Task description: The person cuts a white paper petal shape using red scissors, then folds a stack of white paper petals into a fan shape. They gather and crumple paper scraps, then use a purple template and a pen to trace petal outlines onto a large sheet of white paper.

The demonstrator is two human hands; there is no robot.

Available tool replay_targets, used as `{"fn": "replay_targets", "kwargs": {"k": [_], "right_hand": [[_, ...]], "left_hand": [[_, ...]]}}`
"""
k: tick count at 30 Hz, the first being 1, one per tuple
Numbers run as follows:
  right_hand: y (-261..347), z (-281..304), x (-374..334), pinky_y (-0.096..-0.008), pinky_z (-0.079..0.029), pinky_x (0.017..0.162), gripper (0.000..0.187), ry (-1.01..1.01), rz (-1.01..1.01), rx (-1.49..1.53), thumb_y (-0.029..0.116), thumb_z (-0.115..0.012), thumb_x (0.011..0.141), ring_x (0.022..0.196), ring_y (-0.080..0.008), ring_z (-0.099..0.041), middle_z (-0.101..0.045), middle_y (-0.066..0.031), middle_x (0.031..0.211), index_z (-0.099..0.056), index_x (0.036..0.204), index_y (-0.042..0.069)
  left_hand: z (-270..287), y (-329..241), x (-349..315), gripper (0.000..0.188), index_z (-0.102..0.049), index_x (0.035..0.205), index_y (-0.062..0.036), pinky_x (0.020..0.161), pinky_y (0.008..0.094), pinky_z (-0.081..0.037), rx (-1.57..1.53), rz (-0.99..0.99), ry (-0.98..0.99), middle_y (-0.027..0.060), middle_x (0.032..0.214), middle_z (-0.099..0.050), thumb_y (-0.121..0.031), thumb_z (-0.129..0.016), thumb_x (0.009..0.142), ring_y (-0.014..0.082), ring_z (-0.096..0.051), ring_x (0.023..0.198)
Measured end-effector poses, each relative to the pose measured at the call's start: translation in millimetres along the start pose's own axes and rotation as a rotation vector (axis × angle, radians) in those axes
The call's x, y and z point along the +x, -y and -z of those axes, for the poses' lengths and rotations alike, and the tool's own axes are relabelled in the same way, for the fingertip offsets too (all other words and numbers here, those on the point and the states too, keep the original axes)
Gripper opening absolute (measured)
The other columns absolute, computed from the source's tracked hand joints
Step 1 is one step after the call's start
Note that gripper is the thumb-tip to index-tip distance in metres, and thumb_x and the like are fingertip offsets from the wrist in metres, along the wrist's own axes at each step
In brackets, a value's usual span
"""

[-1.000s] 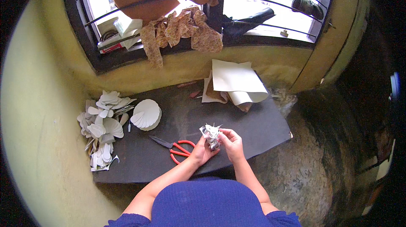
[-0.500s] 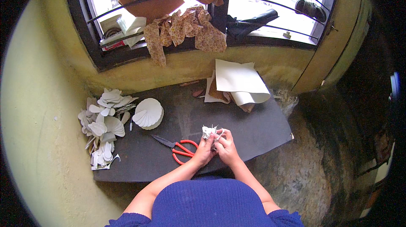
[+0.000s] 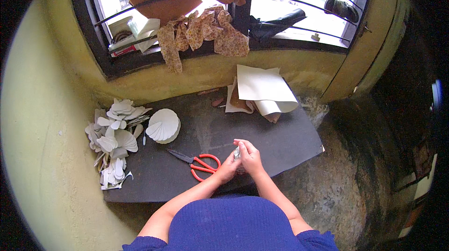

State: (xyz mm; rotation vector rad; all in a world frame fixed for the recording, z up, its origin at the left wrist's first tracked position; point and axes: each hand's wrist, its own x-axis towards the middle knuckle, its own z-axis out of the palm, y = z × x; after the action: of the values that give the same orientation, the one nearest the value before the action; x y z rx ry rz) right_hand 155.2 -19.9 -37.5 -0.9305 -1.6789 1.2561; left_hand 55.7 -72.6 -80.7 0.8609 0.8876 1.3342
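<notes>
My left hand (image 3: 226,168) and my right hand (image 3: 251,158) are together over the front of the dark table (image 3: 206,131). Between them they close around a small bundle of white scraps (image 3: 237,152), most of it covered by my fingers. The right hand cups over the top, the left grips from the near side. Just left of my left hand lies a pair of scissors (image 3: 192,160) with red handles and dark blades, the tips pointing away to the left. Beyond the scissors sits a round, fanned stack of white rounded pieces (image 3: 163,126).
A loose heap of white and grey cut pieces (image 3: 108,142) covers the table's left end by the wall. White sheets (image 3: 262,85) with brown material under them lie at the far right. Patterned cloth (image 3: 203,33) hangs from the barred window beyond.
My right hand has folded over the white scraps, which stuck out above my fingers before and are now mostly hidden. The scissors and stacks have stayed put.
</notes>
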Motion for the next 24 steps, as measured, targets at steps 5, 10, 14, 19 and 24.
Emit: {"fn": "replay_targets", "kwargs": {"k": [5,10,14,19,24], "right_hand": [[8,-12,-4,-0.0326,-0.045,0.091,0.027,-0.076,0.177,-0.265,0.017,-0.05,0.096,0.104,-0.0275,-0.06,-0.062,-0.0158,0.11,-0.06,0.116,0.003],[6,-33,-15,-0.0427,-0.045,0.092,0.029,-0.139,0.412,-0.463,0.02,-0.056,0.09,0.107,-0.0342,-0.057,-0.059,-0.0166,0.118,-0.059,0.115,0.006],[2,-43,-20,-0.0404,-0.048,0.087,0.022,-0.11,0.501,-0.573,0.019,-0.062,0.085,0.101,-0.0293,-0.061,-0.063,-0.0118,0.112,-0.064,0.105,0.008],[-1,-47,-20,-0.0384,-0.05,0.076,0.012,-0.162,0.561,-0.604,0.02,-0.064,0.083,0.084,-0.0267,-0.064,-0.066,-0.0063,0.093,-0.067,0.089,0.01],[-4,-43,-11,-0.0397,-0.05,0.069,0.014,-0.068,0.483,-0.665,0.023,-0.066,0.081,0.077,-0.0292,-0.063,-0.065,-0.0078,0.082,-0.066,0.076,0.01]], "left_hand": [[11,1,-2,0.052,-0.04,0.135,-0.0126,0.098,0.0418,-0.04,-0.393,0.175,0.02,0.0077,0.127,-0.052,-0.036,-0.031,0.09,0.023,-0.053,0.115],[21,-3,7,0.064,-0.04,0.136,-0.008,0.103,0.048,-0.038,-0.568,0.16,0.11,0.0193,0.134,-0.048,-0.055,-0.025,0.094,0.0321,-0.048,0.123],[14,2,1,0.071,-0.041,0.135,-0.0171,0.098,0.0541,-0.04,-0.284,-0.171,0.115,0.0146,0.13,-0.05,-0.071,-0.029,0.089,0.0356,-0.049,0.118],[25,4,3,0.066,-0.044,0.13,-0.0122,0.099,0.0481,-0.041,-0.42,-0.176,0.212,0.0188,0.126,-0.051,-0.064,-0.027,0.093,0.0362,-0.05,0.117],[16,-17,2,0.076,-0.046,0.125,-0.0036,0.105,0.0479,-0.037,-0.868,0.248,0.091,0.0289,0.132,-0.047,-0.067,-0.021,0.092,0.0413,-0.046,0.123]]}}
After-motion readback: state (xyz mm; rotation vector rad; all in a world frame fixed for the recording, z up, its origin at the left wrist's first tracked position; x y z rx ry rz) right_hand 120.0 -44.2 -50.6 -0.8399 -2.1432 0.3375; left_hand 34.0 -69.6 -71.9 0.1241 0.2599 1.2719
